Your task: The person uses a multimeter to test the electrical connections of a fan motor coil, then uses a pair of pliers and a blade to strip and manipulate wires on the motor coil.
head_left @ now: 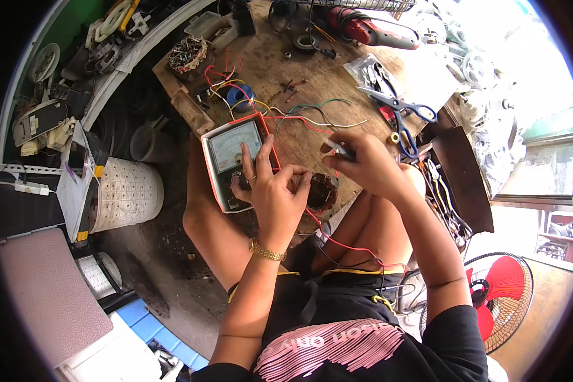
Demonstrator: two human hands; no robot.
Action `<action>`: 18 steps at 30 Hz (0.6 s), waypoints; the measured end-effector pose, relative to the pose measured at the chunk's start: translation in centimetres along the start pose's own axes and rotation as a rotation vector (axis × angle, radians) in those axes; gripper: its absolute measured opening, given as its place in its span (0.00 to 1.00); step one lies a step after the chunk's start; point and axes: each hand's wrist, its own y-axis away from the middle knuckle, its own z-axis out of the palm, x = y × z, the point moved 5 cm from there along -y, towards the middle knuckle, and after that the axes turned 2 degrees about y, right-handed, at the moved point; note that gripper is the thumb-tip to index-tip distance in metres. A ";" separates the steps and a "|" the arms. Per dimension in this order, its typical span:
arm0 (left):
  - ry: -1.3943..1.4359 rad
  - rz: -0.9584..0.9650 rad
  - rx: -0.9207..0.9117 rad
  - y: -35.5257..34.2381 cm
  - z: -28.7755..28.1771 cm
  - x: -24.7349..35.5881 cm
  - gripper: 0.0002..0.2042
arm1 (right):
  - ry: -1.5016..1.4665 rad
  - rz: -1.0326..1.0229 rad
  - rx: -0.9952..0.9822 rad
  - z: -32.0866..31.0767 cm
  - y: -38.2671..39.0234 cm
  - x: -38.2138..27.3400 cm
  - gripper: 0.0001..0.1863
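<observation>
Crowding bench edge: hands, left, right, beside multimeter.

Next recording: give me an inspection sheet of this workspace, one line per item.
Surface: worn wooden bench, stained.
Job's things: analog meter with red casing; dark motor winding below the hands.
Clutter: blue-handled scissors, red power tool, tape roll.
Hands: left hand beside the meter; right hand pinching a probe.
Cables: red lead over the lap; coloured wires on the bench.
Surroundings: red fan, white perforated basket.
</observation>
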 end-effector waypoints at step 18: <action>0.059 0.061 0.008 -0.6 0.2 0.2 0.05 | 0.165 -0.053 0.088 1.2 -0.7 -1.4 0.16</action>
